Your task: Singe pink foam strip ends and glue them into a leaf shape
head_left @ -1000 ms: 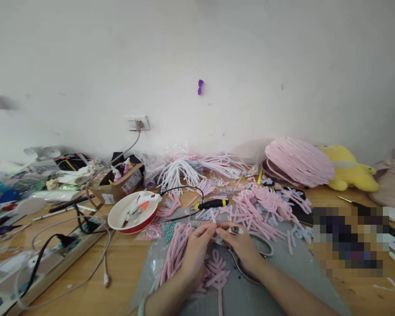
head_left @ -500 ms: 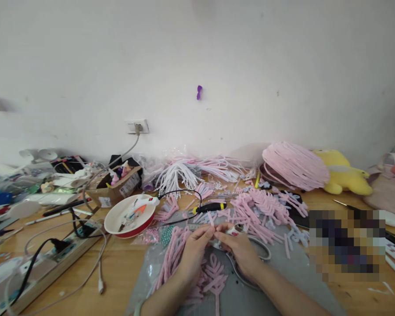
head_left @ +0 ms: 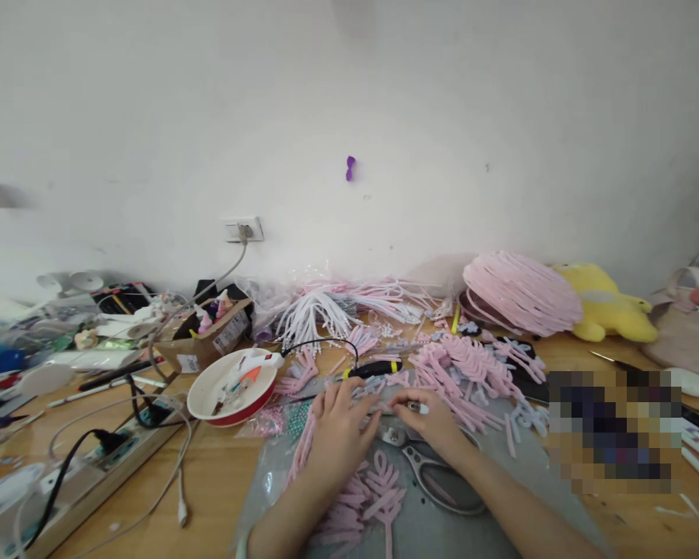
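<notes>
My left hand [head_left: 341, 427] is over the grey mat, fingers spread apart, its thumb and forefinger close to a short pale-pink pipe cleaner piece [head_left: 380, 407]. At the right end of this piece, my right hand [head_left: 431, 423] pinches with thumb and forefinger. The fingers partly cover the piece. Metal-handled scissors [head_left: 443, 487] lie on the mat below my right hand, their blades partly hidden. Near my left wrist lies a pink looped pipe cleaner leaf [head_left: 381, 485], with several pink pieces [head_left: 341, 508] beside it.
A red-and-white bowl [head_left: 233, 411] holds a glue gun [head_left: 259, 361]. Behind my hands are a black-and-yellow screwdriver [head_left: 376, 368] and pink pipe cleaner pieces [head_left: 471, 365]. A power strip [head_left: 99, 470] with loose cables is at left; a pink bundle [head_left: 521, 291] stands at back right.
My hands have moved slightly apart, and my left fingers have spread from a pinch. The scissors, earlier at my right hand, now lie on the mat with both handle loops more visible.
</notes>
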The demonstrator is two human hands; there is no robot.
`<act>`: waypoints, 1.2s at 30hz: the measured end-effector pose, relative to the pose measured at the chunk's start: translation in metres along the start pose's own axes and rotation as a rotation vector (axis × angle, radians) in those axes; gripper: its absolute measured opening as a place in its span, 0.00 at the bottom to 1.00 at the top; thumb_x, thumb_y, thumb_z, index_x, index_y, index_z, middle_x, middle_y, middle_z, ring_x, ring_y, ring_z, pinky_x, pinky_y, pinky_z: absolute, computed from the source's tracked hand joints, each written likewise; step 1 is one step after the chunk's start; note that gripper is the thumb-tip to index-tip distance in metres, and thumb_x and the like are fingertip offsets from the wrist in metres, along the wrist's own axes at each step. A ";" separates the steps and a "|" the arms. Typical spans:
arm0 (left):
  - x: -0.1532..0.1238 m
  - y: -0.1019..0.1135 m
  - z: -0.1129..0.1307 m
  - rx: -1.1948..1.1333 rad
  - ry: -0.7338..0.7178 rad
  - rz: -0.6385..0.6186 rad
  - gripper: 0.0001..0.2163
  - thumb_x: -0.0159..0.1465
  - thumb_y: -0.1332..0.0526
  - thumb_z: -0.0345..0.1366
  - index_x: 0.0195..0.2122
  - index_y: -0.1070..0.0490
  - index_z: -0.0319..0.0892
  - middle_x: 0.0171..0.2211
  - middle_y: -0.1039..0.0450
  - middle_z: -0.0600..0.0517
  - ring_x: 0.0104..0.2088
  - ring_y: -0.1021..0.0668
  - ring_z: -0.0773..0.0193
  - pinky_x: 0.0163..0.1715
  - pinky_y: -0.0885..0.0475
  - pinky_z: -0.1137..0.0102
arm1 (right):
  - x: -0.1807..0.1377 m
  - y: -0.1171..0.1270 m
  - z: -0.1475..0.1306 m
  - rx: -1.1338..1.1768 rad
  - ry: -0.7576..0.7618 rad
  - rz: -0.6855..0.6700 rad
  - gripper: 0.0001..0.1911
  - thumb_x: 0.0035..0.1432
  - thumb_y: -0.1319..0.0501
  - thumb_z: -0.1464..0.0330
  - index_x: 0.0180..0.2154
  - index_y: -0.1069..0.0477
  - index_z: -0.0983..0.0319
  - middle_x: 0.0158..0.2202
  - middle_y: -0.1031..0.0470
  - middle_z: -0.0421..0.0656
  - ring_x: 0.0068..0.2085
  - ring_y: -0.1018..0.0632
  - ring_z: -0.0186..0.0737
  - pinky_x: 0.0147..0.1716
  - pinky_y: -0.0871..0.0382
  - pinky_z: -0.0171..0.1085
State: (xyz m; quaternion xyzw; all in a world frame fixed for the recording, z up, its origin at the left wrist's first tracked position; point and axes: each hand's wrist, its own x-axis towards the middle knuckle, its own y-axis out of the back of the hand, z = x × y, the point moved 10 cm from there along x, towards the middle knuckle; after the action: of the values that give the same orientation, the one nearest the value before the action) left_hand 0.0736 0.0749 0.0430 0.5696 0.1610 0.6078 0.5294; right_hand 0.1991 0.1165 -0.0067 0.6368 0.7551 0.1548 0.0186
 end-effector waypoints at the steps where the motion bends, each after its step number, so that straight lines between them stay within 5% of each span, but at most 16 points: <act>1: 0.000 -0.003 0.002 0.018 -0.009 -0.026 0.08 0.58 0.43 0.34 0.37 0.26 0.52 0.43 0.31 0.50 0.44 0.33 0.56 0.40 0.43 0.62 | 0.000 -0.002 0.000 -0.019 0.017 -0.014 0.07 0.43 0.43 0.69 0.24 0.27 0.63 0.27 0.24 0.43 0.32 0.26 0.42 0.37 0.36 0.38; 7: -0.002 -0.011 0.005 -0.033 0.042 -0.116 0.08 0.58 0.43 0.33 0.28 0.25 0.49 0.35 0.28 0.52 0.39 0.32 0.59 0.36 0.45 0.64 | 0.000 -0.003 0.006 0.077 -0.053 0.019 0.05 0.43 0.41 0.68 0.24 0.30 0.62 0.23 0.29 0.40 0.27 0.29 0.36 0.30 0.37 0.35; 10: 0.000 -0.014 0.000 -0.139 0.102 -0.147 0.08 0.57 0.43 0.34 0.27 0.24 0.48 0.33 0.28 0.52 0.37 0.31 0.59 0.36 0.43 0.64 | -0.003 -0.004 0.023 0.258 -0.286 0.048 0.10 0.46 0.42 0.61 0.24 0.37 0.62 0.17 0.39 0.34 0.16 0.41 0.27 0.16 0.48 0.29; 14: 0.001 -0.024 -0.010 -0.469 0.232 -0.191 0.09 0.56 0.44 0.36 0.25 0.24 0.43 0.28 0.29 0.51 0.34 0.29 0.60 0.35 0.39 0.68 | -0.015 -0.017 0.038 0.487 -0.542 -0.021 0.14 0.50 0.47 0.55 0.28 0.43 0.60 0.17 0.41 0.31 0.13 0.49 0.23 0.13 0.61 0.26; 24: -0.011 -0.052 -0.028 -1.149 0.635 -0.239 0.10 0.53 0.41 0.41 0.22 0.27 0.41 0.30 0.26 0.52 0.32 0.27 0.62 0.32 0.34 0.71 | -0.003 -0.030 0.026 0.459 -0.238 -0.129 0.20 0.42 0.38 0.51 0.30 0.33 0.60 0.26 0.31 0.40 0.28 0.30 0.38 0.22 0.36 0.34; 31: -0.011 -0.058 -0.016 -1.416 0.627 -0.255 0.09 0.54 0.42 0.39 0.25 0.25 0.42 0.27 0.26 0.52 0.31 0.27 0.61 0.36 0.34 0.68 | -0.005 -0.035 0.030 0.618 -0.270 -0.081 0.17 0.44 0.38 0.57 0.35 0.32 0.59 0.25 0.34 0.37 0.21 0.35 0.31 0.17 0.42 0.30; 36: -0.009 -0.053 -0.014 -1.330 0.630 -0.244 0.11 0.52 0.41 0.40 0.16 0.29 0.43 0.21 0.29 0.53 0.27 0.29 0.61 0.33 0.35 0.69 | -0.008 -0.032 0.038 0.695 -0.357 -0.019 0.18 0.47 0.41 0.54 0.27 0.32 0.63 0.18 0.41 0.35 0.18 0.43 0.26 0.15 0.52 0.27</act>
State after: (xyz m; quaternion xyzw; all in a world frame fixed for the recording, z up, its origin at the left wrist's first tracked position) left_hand 0.0838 0.0939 -0.0086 -0.0940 -0.0347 0.6484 0.7547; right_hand 0.1782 0.1123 -0.0528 0.6152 0.7532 -0.2233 -0.0658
